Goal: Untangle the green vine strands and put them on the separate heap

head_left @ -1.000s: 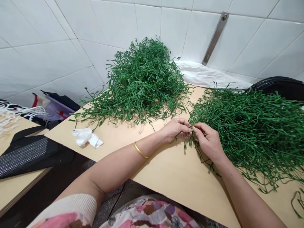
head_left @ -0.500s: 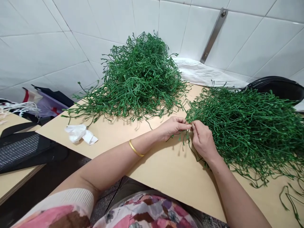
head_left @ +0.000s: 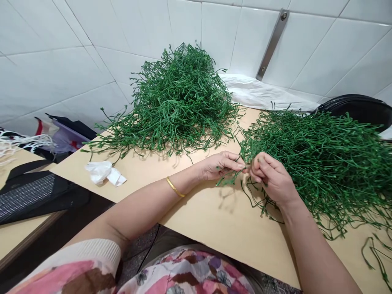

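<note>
My left hand (head_left: 223, 165) is closed in a pinch on a thin green sprig (head_left: 228, 179), whose forked tips hang below the fingers. Right beside it, my right hand (head_left: 271, 175) is closed with curled fingers, and a bit of green shows at its thumb. How the sprig runs between the two hands is partly hidden by the fingers. Both hands are just above the table (head_left: 196, 216), at the left edge of a large heap of green sprigs (head_left: 321, 163). Several loose stems dangle under my right hand.
A second, taller heap of green sprigs (head_left: 183, 98) stands against the tiled wall (head_left: 153, 24). Crumpled white tissue (head_left: 104, 172) lies near the table's left edge. A round black object (head_left: 355, 108) and white sheeting (head_left: 257, 92) are at the back. Loose stems (head_left: 375, 253) lie at right.
My right hand has turned and shifted slightly right, away from the left fingertips. My left hand still pinches in nearly the same spot, with more of the sprig's tips showing.
</note>
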A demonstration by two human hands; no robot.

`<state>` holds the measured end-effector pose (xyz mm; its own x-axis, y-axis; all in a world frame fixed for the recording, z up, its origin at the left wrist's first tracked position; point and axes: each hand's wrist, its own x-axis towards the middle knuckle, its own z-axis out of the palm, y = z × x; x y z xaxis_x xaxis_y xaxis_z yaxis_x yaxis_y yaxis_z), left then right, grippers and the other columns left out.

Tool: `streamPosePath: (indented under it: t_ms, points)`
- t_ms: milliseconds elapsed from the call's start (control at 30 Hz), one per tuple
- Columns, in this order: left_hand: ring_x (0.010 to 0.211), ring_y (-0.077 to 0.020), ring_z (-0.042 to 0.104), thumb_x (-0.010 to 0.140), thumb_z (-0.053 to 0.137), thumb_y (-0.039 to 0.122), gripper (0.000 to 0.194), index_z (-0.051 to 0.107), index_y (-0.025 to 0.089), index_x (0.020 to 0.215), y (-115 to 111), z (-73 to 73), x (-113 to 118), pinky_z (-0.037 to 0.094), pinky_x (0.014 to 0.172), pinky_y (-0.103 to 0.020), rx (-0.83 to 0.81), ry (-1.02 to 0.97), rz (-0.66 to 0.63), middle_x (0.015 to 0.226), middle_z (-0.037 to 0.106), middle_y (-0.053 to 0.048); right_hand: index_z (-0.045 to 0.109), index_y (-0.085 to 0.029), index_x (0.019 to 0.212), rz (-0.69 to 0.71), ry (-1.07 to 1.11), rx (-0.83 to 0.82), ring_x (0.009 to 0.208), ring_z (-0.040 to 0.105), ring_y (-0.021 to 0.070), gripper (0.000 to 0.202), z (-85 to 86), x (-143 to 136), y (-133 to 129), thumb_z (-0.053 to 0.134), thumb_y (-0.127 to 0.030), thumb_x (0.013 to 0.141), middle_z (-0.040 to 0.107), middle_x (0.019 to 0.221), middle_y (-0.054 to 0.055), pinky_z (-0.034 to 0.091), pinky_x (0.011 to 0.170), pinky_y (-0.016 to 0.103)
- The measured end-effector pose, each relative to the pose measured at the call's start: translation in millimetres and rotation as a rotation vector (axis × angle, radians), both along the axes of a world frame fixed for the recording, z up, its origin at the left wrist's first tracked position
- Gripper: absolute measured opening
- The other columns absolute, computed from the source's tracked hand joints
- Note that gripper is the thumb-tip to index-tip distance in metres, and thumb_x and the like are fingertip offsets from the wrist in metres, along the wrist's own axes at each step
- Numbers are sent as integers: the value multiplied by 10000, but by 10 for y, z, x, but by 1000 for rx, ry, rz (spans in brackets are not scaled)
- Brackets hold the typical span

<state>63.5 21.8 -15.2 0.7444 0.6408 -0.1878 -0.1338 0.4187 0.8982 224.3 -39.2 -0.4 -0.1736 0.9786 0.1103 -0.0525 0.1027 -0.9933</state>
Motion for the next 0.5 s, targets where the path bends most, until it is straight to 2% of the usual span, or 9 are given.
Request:
streamPosePath:
  t_ms: [100, 233, 367, 500]
  points:
    - [350, 1, 228, 569, 716, 273, 223, 614, 95, 657, 34, -27, 20, 66, 380, -213, -42, -10, 141, 495, 501, 16, 467, -196, 689, -149, 125, -32, 432, 266, 58, 266, 12, 4, 29, 525, -429, 804, 245, 495, -83, 303, 458, 212]
    - [364, 19, 256, 553, 719, 201, 208, 543, 101, 602, 34, -11, 54, 100, 375, -183, -71, -20, 316, 591, 541, 8, 504, -183, 697, -277, 63, -29, 415, 224, 48, 311, -45, 1, 65, 542, -480, 782, 236, 455, -94, 275, 437, 203]
    - [375, 10, 304, 523, 730, 184, 259, 486, 115, 572, -28, -8, 95, 135, 377, -167, -58, -16, 360, 548, 473, 46, 555, -165, 735, -306, -109, 30, 456, 278, 48, 318, -65, -52, 53, 573, -482, 753, 371, 534, -60, 236, 425, 202]
    - [379, -3, 314, 503, 737, 191, 296, 450, 127, 542, -57, -22, 112, 163, 378, -170, -37, -23, 359, 494, 433, 57, 582, -157, 792, -248, -289, 24, 516, 374, 60, 315, -73, -113, 57, 617, -458, 709, 512, 668, -20, 295, 463, 205]
